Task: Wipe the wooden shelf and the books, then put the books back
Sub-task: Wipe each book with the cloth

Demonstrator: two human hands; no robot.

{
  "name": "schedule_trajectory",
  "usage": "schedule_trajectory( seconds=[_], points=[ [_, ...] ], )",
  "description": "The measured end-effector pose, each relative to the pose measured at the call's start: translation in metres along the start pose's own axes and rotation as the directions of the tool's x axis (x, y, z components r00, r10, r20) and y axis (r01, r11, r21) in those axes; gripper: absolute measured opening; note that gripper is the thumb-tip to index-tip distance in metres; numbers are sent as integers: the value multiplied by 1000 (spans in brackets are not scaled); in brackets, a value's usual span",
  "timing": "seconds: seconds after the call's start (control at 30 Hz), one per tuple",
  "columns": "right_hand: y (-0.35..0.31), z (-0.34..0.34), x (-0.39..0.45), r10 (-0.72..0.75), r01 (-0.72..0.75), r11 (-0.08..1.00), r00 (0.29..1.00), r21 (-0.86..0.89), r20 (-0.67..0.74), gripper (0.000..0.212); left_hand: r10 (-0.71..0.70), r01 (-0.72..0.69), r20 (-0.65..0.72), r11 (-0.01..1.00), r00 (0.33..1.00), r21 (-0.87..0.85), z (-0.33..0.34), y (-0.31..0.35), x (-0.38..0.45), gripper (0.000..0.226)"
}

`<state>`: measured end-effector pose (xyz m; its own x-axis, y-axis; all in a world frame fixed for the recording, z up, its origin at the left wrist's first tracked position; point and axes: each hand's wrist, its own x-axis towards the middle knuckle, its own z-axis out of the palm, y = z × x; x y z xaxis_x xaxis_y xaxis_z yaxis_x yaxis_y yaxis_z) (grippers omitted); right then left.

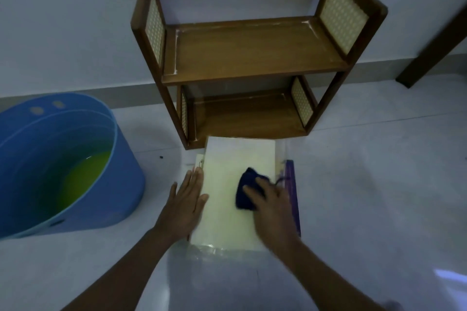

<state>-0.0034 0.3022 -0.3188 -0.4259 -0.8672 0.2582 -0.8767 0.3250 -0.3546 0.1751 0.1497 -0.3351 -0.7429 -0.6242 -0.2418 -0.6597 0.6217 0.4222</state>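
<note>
A two-tier wooden shelf (pixel 252 58) with woven side panels stands against the wall, both boards bare. In front of it a stack of books lies flat on the floor. The top book (pixel 227 184) has a pale cream cover, and a purple book (pixel 293 184) shows under its right edge. My left hand (pixel 185 204) rests flat on the cream book's left edge, fingers spread. My right hand (pixel 270 199) presses a dark blue cloth (pixel 246 189) onto the cover.
A large blue tub (pixel 63 159) holding yellowish-green liquid stands on the floor at the left. A dark wooden leg or post (pixel 434 40) leans in at the right. Pale floor tiles surround the books.
</note>
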Motion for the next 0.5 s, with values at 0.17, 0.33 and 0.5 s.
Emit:
schedule_trajectory(
  seconds=[0.17,0.33,0.5],
  points=[
    [-28,6,-40,-489,482,871,841,90,230,38,12,-12,-23,1000,1000,-25,6,-4,0,59],
    [24,11,53,64,-61,997,995,-36,75,52,47,-46,-27,999,999,14,5,-5,2,60],
    [-42,33,69,107,-106,994,983,-14,150,58,34,-33,-45,999,998,24,10,-7,1,62]
  ],
)
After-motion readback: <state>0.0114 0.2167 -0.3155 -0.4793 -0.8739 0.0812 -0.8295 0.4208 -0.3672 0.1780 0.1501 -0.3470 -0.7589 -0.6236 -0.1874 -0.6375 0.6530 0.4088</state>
